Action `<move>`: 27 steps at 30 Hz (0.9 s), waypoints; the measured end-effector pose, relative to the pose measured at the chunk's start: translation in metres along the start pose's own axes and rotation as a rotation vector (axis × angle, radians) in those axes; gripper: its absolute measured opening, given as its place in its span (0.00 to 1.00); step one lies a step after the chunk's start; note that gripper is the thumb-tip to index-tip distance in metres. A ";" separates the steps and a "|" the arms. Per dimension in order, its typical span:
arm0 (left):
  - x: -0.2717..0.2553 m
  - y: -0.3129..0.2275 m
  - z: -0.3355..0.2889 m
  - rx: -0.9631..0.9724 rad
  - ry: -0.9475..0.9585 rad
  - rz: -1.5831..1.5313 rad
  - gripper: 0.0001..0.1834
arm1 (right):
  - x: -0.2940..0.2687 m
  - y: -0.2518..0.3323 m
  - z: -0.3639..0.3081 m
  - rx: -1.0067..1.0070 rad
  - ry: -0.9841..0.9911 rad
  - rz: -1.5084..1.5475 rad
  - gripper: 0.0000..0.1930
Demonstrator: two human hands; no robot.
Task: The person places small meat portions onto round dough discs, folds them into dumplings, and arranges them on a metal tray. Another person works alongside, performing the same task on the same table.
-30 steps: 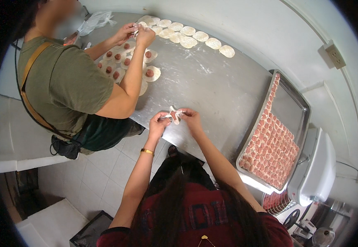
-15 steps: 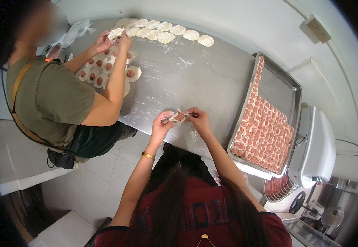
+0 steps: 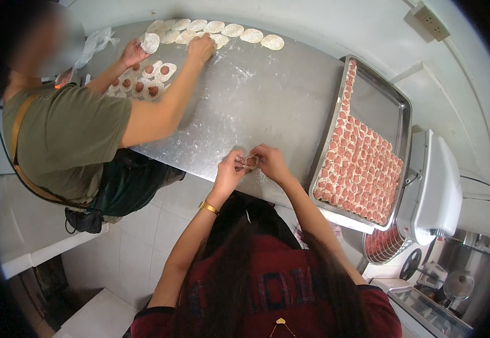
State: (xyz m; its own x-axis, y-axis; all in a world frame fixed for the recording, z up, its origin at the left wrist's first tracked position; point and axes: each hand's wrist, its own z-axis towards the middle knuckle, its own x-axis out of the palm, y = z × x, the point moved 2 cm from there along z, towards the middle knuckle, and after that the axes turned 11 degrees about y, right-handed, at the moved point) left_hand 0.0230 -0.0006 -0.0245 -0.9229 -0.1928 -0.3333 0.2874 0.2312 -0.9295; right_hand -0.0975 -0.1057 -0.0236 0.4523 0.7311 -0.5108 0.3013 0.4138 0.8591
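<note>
Between my hands, over the table's near edge, is an open-topped meat dumpling, its pale wrapper gathered round pinkish-brown filling. The fingers of my left hand are closed on its left side. From the right, my right hand pinches the wrapper's rim. My fingers partly hide the dumpling. To my right, a metal tray holds many similar open-topped dumplings packed in rows.
A co-worker at the left holds a round wrapper and reaches toward wrappers along the steel table's far side. Meat-topped wrappers lie near them. Right of the tray stand a white mixer and a wire-guarded bowl.
My hands have drawn closer together, and the dumpling's wrapper, spread with pointed corners before, is now gathered rounder. The co-worker's right hand has moved right to the far wrappers.
</note>
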 end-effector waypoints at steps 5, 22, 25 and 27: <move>0.001 -0.012 0.004 -0.045 0.044 0.213 0.18 | -0.006 0.010 -0.004 -0.040 -0.014 -0.093 0.10; -0.007 -0.024 0.009 0.101 0.080 0.349 0.15 | -0.007 0.012 -0.018 0.053 -0.041 -0.174 0.12; -0.006 -0.022 0.009 0.016 0.137 0.213 0.15 | -0.001 0.012 -0.016 0.072 -0.001 -0.141 0.13; -0.003 -0.022 0.009 -0.038 0.151 0.198 0.15 | 0.000 0.012 -0.013 0.064 0.022 -0.144 0.14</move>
State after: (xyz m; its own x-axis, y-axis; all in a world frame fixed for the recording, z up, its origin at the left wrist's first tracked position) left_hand 0.0220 -0.0140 -0.0043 -0.8783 0.0036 -0.4781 0.4588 0.2870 -0.8409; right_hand -0.1043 -0.0933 -0.0128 0.3821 0.6792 -0.6267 0.4143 0.4803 0.7731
